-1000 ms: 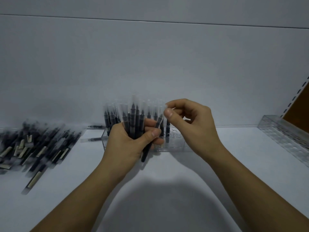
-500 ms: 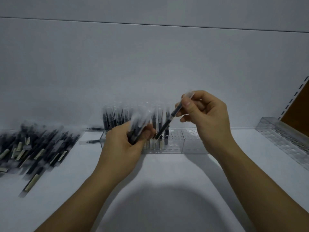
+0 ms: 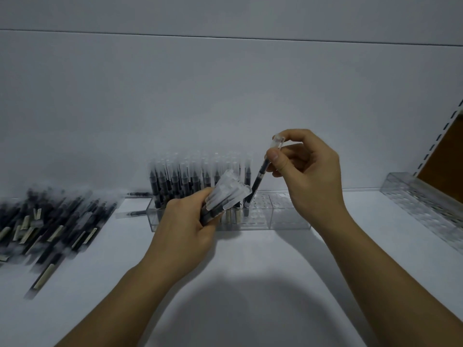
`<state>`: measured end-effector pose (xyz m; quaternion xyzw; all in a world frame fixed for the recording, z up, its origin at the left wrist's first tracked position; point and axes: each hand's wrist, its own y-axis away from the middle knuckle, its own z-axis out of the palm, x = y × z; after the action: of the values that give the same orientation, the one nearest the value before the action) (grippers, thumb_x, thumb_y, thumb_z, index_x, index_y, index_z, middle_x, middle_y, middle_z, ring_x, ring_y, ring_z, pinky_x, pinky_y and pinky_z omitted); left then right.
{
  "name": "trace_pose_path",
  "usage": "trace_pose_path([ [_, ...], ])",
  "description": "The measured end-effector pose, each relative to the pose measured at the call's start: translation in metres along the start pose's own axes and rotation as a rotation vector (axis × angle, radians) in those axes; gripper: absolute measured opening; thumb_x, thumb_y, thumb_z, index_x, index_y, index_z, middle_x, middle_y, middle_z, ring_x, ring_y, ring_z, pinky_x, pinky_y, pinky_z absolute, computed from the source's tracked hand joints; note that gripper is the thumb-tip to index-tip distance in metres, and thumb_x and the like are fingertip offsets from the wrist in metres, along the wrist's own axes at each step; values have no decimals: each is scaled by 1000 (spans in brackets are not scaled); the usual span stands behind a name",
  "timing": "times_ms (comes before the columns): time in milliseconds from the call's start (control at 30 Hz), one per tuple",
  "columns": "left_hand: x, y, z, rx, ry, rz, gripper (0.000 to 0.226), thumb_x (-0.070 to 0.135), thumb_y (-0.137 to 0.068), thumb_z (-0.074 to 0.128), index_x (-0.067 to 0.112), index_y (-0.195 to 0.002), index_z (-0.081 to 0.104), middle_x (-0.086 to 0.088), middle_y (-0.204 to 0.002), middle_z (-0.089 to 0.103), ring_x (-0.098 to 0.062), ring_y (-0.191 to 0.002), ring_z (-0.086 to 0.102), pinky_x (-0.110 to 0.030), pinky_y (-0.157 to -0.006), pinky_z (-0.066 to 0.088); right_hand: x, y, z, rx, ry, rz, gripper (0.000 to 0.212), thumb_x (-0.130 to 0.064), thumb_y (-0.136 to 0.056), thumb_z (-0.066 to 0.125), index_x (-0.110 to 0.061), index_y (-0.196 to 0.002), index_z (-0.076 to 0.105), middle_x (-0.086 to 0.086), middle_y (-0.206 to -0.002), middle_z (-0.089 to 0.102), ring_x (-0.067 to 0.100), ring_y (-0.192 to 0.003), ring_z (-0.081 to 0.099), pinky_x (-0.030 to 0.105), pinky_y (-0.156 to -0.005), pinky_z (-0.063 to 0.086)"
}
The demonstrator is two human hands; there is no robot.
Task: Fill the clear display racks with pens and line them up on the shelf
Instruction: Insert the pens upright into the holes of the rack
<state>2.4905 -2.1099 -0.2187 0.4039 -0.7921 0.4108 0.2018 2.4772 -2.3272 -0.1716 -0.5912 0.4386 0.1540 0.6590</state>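
**One pen pinched, a bundle gripped**

The right hand (image 3: 308,171) pinches a single black pen with a clear cap (image 3: 259,177) between thumb and forefinger, close to its capped upper end. The pen slants down and to the left. Its lower tip is at the top of the clear plastic display rack (image 3: 283,217) — whether it has entered a hole I cannot tell. The left hand (image 3: 185,226) is curled round a bundle of black, clear-capped pens (image 3: 225,195). Their caps point up and to the right, just in front of the filled part of the rack.

The rack lies lengthwise on the white shelf (image 3: 250,284), near the pale back wall (image 3: 225,96). Its left and middle portions hold standing rows of pens (image 3: 180,176), caps up, while the right portion shows open round holes. The single pen meets the rack just beside the last of the standing pens.

Two loose pens (image 3: 134,213) lie flat by the rack's left end. Further left, a blurred heap of loose black pens with pale labels (image 3: 50,221) is spread over the shelf. Well apart on the right, a second clear rack (image 3: 421,204) sits at an angle with its holes open, just below a brown side panel (image 3: 448,156) edged by a slotted white upright.
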Motion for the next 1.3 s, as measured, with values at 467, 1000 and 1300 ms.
trace_pose_path([
  [467,3,-1,-3,6,33,-25,16,30,-98,60,19,-96,71,-4,-78,70,-28,-75,65,-43,-68,52,2,11,12,-146,213,-89,32,-10,-102,60,-27,-128,56,-5,-102,71,15,-91,69,24,-73,57],
  [1000,7,-5,-3,32,172,-148,14,19,-96,64,29,-99,74,20,-94,74,4,-95,67,-30,-90,56,6,14,17,-150,261,-175,30,-1,-95,66,-23,-115,69,-4,-103,65,13,-95,64,16,-74,52],
  [1300,7,-3,-2,23,190,-156,13,18,-97,64,27,-99,73,19,-94,75,3,-95,68,-23,-87,54,15,10,23,-110,306,-173,30,-4,-93,71,-22,-117,75,-1,-102,63,9,-90,64,12,-73,51],
])
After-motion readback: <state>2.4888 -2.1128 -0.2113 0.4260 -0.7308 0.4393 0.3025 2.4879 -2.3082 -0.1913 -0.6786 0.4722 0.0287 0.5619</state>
